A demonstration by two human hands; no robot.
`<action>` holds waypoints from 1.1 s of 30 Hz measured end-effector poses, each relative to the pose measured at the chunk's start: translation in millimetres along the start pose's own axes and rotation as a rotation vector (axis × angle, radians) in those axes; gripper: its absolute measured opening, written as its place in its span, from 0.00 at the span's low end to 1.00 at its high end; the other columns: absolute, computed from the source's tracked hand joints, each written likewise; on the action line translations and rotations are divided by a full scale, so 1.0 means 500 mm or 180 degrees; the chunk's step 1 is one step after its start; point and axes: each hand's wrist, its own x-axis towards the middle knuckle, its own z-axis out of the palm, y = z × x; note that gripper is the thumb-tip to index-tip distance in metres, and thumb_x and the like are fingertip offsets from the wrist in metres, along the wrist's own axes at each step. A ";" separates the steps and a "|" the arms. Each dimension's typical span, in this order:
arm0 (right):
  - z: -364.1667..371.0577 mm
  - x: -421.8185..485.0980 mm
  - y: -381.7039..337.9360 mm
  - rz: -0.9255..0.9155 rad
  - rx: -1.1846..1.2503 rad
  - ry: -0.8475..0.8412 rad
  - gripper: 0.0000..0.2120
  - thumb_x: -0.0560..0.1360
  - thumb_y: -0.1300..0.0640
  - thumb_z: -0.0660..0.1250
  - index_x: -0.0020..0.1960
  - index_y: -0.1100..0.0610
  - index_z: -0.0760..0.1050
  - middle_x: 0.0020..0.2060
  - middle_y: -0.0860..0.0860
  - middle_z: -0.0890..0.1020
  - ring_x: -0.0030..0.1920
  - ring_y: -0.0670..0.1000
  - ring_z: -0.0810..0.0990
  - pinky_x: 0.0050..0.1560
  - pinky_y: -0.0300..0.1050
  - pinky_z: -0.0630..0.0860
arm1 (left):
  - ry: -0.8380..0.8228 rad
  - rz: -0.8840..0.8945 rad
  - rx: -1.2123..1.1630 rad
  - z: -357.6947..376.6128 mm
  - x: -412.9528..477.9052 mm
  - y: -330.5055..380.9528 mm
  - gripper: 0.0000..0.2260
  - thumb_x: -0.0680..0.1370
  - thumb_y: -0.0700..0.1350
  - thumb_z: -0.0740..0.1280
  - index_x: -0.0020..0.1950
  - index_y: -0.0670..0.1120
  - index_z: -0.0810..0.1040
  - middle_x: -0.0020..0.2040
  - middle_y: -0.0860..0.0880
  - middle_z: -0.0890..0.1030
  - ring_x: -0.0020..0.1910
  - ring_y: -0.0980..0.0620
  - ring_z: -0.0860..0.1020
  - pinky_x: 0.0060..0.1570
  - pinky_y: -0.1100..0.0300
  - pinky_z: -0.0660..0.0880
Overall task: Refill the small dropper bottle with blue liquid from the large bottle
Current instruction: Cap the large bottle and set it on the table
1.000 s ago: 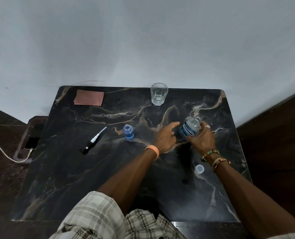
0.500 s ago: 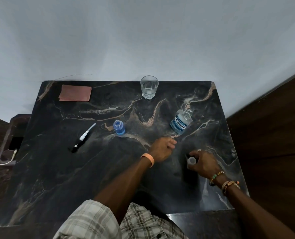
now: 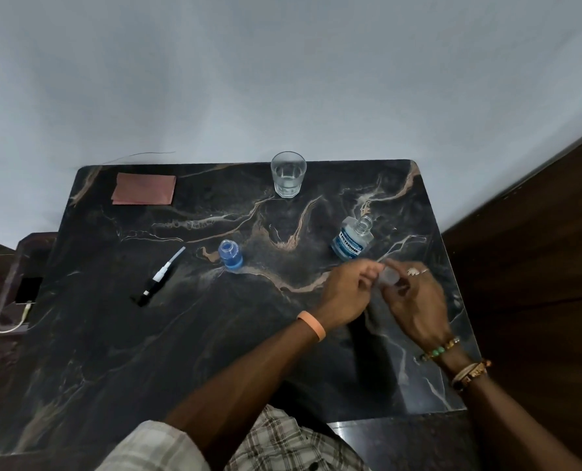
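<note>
The large mouthwash bottle stands uncapped on the right of the dark marble table, with blue liquid in its lower part. To its left, the small bottle of blue liquid stands open near the middle. Its black and white dropper lies further left. Just in front of the large bottle, my right hand holds the clear cap above the table. My left hand meets it there, its curled fingertips on the cap. The picture is blurred around the cap.
A glass of water stands at the table's far edge. A folded pink cloth lies at the far left corner. A phone on a white cable rests on a low stand left of the table. A dark wooden panel borders the right.
My right hand let go of the large bottle, picked the clear cap up off the table and raised it toward the bottle. My left hand came over and joined it at the cap.
</note>
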 end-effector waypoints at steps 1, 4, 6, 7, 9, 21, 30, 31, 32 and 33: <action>-0.016 0.015 -0.013 -0.0048 -0.0047 0.0169 0.18 0.77 0.56 0.69 0.66 0.55 0.75 0.55 0.54 0.78 0.52 0.53 0.77 0.48 0.45 0.72 | 0.0117 0.0234 -0.0016 -0.015 0.007 0.021 0.18 0.76 0.31 0.63 0.60 0.48 0.81 0.54 0.50 0.83 0.52 0.56 0.80 0.54 0.67 0.76; -0.064 0.063 -0.058 -0.0248 -0.0017 0.0569 0.21 0.76 0.60 0.71 0.68 0.58 0.74 0.58 0.59 0.78 0.54 0.57 0.78 0.49 0.44 0.72 | 0.0458 0.0790 0.0010 -0.059 0.028 0.078 0.18 0.76 0.30 0.65 0.60 0.46 0.81 0.53 0.49 0.82 0.49 0.60 0.79 0.50 0.77 0.72; -0.087 0.094 -0.085 -0.0293 0.0107 0.0625 0.21 0.77 0.59 0.69 0.69 0.58 0.73 0.59 0.59 0.77 0.53 0.57 0.78 0.50 0.45 0.73 | 0.0657 0.1062 0.0096 -0.086 0.044 0.104 0.17 0.76 0.30 0.65 0.60 0.45 0.81 0.53 0.48 0.82 0.49 0.60 0.78 0.50 0.78 0.71; -0.094 0.107 -0.096 -0.0321 0.0124 0.0624 0.21 0.77 0.58 0.69 0.69 0.58 0.72 0.60 0.58 0.77 0.54 0.57 0.78 0.51 0.45 0.73 | 0.0738 0.1139 0.0112 -0.099 0.051 0.112 0.17 0.76 0.30 0.65 0.60 0.45 0.81 0.53 0.48 0.82 0.49 0.59 0.79 0.51 0.77 0.72; -0.097 0.129 -0.111 -0.0391 0.0074 0.0537 0.22 0.77 0.57 0.69 0.70 0.58 0.72 0.61 0.58 0.78 0.58 0.57 0.77 0.54 0.45 0.72 | 0.0848 0.1132 0.0123 -0.122 0.063 0.118 0.17 0.76 0.30 0.65 0.59 0.46 0.81 0.52 0.48 0.82 0.50 0.57 0.80 0.51 0.73 0.74; -0.030 0.173 -0.101 -0.0467 -0.0292 -0.0048 0.23 0.77 0.58 0.68 0.71 0.56 0.71 0.64 0.57 0.78 0.63 0.57 0.76 0.61 0.51 0.74 | 0.0668 0.0474 0.0272 -0.136 0.078 0.056 0.16 0.76 0.33 0.66 0.60 0.49 0.80 0.53 0.51 0.82 0.51 0.58 0.80 0.54 0.68 0.77; -0.004 0.182 -0.084 -0.0387 -0.0303 -0.0132 0.23 0.77 0.59 0.68 0.71 0.56 0.72 0.61 0.57 0.78 0.60 0.57 0.78 0.58 0.47 0.74 | 0.0609 0.0195 0.0394 -0.120 0.081 0.051 0.18 0.76 0.33 0.66 0.62 0.49 0.79 0.57 0.51 0.82 0.53 0.56 0.80 0.56 0.58 0.79; -0.002 0.183 -0.084 -0.0376 -0.0321 -0.0117 0.23 0.77 0.59 0.67 0.71 0.56 0.71 0.61 0.57 0.78 0.60 0.57 0.77 0.58 0.47 0.74 | 0.0581 0.0179 0.0384 -0.120 0.079 0.052 0.19 0.76 0.32 0.65 0.63 0.49 0.79 0.57 0.50 0.82 0.54 0.55 0.80 0.56 0.58 0.79; -0.001 0.183 -0.084 -0.0367 -0.0338 -0.0098 0.23 0.77 0.59 0.67 0.71 0.56 0.71 0.61 0.57 0.78 0.60 0.56 0.77 0.57 0.47 0.74 | 0.0562 0.0169 0.0371 -0.120 0.078 0.052 0.20 0.76 0.32 0.65 0.64 0.49 0.78 0.57 0.50 0.81 0.54 0.55 0.80 0.56 0.57 0.79; 0.000 0.184 -0.085 -0.0354 -0.0351 -0.0084 0.23 0.77 0.59 0.68 0.71 0.55 0.71 0.60 0.57 0.78 0.60 0.56 0.77 0.57 0.47 0.75 | 0.0551 0.0170 0.0365 -0.121 0.076 0.052 0.20 0.76 0.32 0.65 0.64 0.49 0.78 0.57 0.50 0.81 0.54 0.54 0.80 0.56 0.57 0.79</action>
